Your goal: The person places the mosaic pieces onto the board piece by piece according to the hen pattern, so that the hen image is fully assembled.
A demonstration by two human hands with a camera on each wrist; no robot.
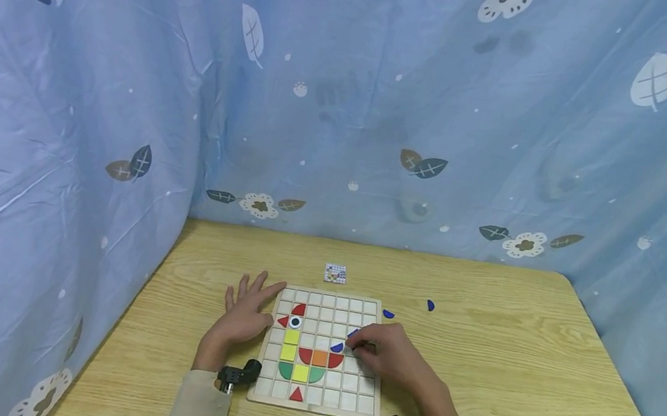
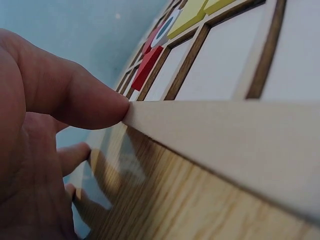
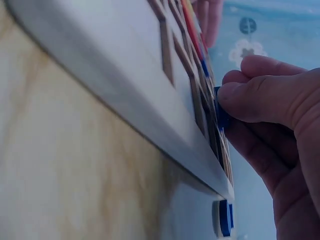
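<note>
A wooden grid board lies on the table, with red, yellow, green and orange pieces and a round eye piece set in its squares. My left hand is spread at the board's left side; in the left wrist view its thumb touches the board's edge. Over the board's right half, my right hand pinches a blue piece between thumb and fingers, low against the grid. A blue rounded piece sits in a square just left of those fingertips.
Two loose blue half-round pieces lie on the table: one by the board's upper right corner, another farther right. A small pattern card lies beyond the board. Blue printed curtains enclose the table's back and sides.
</note>
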